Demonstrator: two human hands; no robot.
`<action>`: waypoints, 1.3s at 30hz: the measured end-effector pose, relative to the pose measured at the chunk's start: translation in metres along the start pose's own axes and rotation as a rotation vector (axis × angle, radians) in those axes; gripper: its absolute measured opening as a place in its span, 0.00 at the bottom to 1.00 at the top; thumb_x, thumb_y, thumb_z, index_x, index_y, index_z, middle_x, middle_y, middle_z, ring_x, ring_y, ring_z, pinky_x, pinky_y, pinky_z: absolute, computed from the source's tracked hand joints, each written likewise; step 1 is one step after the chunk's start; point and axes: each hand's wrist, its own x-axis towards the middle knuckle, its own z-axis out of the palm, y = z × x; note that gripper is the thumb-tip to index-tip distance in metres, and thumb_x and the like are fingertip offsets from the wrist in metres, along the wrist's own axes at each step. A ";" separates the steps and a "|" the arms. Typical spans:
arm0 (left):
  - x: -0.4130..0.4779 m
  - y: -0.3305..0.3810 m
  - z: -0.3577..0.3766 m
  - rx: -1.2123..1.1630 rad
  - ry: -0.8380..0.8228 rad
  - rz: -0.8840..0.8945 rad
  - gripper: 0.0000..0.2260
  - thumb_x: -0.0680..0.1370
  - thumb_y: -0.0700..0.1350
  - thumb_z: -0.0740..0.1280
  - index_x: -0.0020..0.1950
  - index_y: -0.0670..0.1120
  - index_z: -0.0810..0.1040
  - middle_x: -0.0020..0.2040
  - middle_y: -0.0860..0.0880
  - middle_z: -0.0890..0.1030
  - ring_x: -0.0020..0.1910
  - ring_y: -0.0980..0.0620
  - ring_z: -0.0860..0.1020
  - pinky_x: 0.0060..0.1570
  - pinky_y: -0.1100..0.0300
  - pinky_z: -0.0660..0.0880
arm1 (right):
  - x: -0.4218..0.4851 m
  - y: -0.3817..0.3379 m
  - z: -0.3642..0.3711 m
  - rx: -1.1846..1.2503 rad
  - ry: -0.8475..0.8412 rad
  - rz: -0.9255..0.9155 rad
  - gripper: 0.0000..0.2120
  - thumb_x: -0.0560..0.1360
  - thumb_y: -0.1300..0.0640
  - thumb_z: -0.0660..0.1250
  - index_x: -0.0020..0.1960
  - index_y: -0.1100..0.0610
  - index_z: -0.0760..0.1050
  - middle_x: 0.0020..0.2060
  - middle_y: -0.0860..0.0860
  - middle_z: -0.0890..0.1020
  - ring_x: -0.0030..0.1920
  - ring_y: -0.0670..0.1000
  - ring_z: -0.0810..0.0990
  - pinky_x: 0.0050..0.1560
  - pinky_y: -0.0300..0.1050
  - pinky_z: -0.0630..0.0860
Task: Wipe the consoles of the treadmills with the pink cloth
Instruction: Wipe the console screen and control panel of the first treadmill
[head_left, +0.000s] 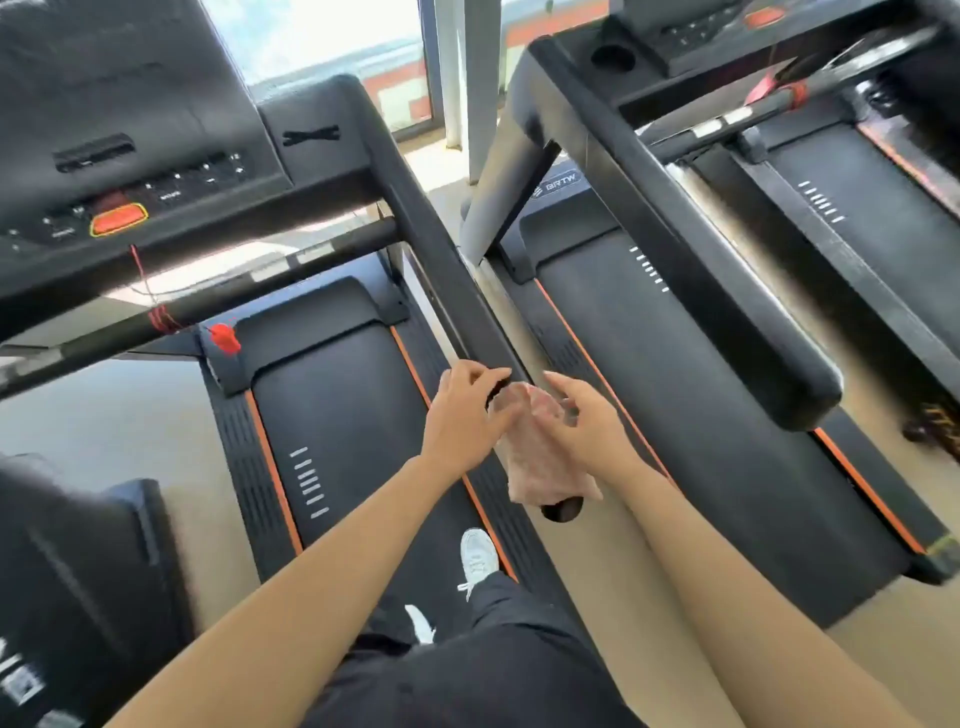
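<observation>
Both arms are reaching forward over the treadmill belt (337, 415). The left hand (462, 410) is curling its grip around the handrail (447, 270) end, touching the pink cloth (540, 457). The right hand (587, 421) is pinching that cloth, which is draping over the rail's tip.

The right treadmill's motor cover (563, 208) reads "BRTW"; console labels are blurred.

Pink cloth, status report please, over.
Both hands, left hand and right hand, on pink cloth at handrail end. Console not touched. Nothing blocking.
</observation>
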 end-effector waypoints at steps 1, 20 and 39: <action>0.006 0.001 -0.002 0.024 0.015 0.032 0.15 0.78 0.54 0.70 0.64 0.55 0.80 0.56 0.56 0.72 0.57 0.52 0.69 0.55 0.56 0.74 | 0.005 -0.001 0.001 0.024 -0.001 0.009 0.17 0.79 0.52 0.71 0.68 0.50 0.78 0.59 0.46 0.82 0.57 0.46 0.80 0.63 0.48 0.77; 0.012 -0.033 -0.089 -0.428 -0.423 -0.131 0.14 0.78 0.54 0.72 0.42 0.43 0.81 0.36 0.44 0.80 0.35 0.52 0.73 0.39 0.51 0.73 | 0.059 -0.101 -0.038 0.369 0.059 -0.005 0.04 0.80 0.63 0.68 0.47 0.62 0.79 0.38 0.60 0.83 0.34 0.54 0.80 0.38 0.54 0.81; 0.088 -0.127 -0.322 -0.607 0.513 -0.190 0.07 0.82 0.43 0.68 0.48 0.53 0.84 0.44 0.56 0.87 0.44 0.59 0.82 0.45 0.65 0.78 | 0.196 -0.281 0.078 0.238 -0.017 -0.213 0.08 0.79 0.63 0.71 0.47 0.51 0.82 0.37 0.48 0.85 0.35 0.51 0.83 0.37 0.46 0.83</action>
